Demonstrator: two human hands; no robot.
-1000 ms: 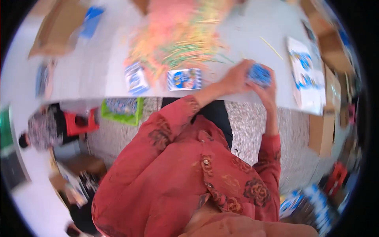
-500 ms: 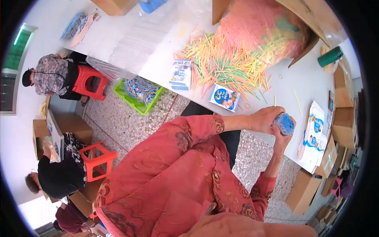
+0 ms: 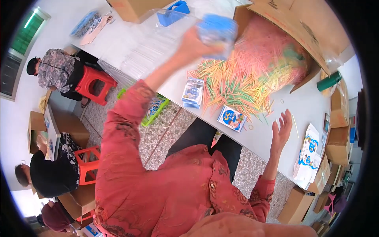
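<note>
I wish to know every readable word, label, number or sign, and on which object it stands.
I copy no printed wording; it shows on:
Single blue-white packet: large lettering; finer print too small.
Packet stack: too small.
White printed pile: lettering, partly too small.
Cardboard box: dark marks, unclear.
Bundle in left hand: blurred.

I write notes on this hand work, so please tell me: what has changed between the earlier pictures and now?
The left hand moved to the left and away from the body, carrying the blurred blue bundle. The right hand let go of it and is open over the table. The coloured sticks, packet stack and flat packet stayed in place.
</note>
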